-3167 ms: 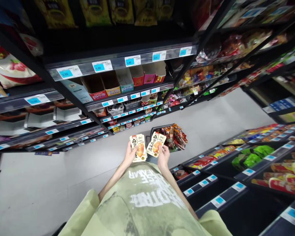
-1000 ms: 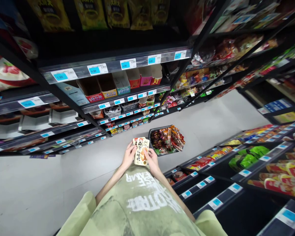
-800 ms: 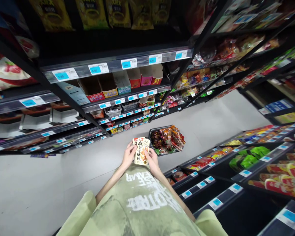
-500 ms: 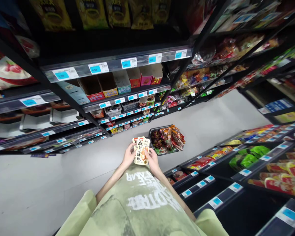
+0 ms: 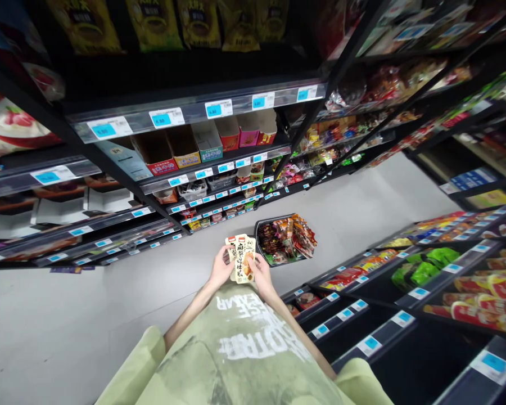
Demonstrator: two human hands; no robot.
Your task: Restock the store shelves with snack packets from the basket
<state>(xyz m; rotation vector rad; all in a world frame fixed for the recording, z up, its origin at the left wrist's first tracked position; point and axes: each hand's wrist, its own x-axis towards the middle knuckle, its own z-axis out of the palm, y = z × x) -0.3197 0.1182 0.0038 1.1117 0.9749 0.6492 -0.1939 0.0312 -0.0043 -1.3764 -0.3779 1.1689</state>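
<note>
Cream snack packets point(image 5: 241, 256) with black lettering and an orange picture are stacked together in front of my chest. My left hand point(image 5: 221, 269) grips their left edge, fingers curled round it. My right hand point(image 5: 258, 271) holds the right edge, thumb on the front packet. Just beyond the packets, a dark basket point(image 5: 261, 226) full of red and brown snack bags stands on the floor.
A black shelf rack point(image 5: 194, 112) with blue price tags and cardboard display boxes fills the left and centre. Another rack point(image 5: 405, 281) with green and red packets runs along my right. Grey floor point(image 5: 362, 202) forms the aisle between them.
About three seconds ago I held one packet in each hand, side by side. They are now stacked together between both hands. In the last second, little has moved.
</note>
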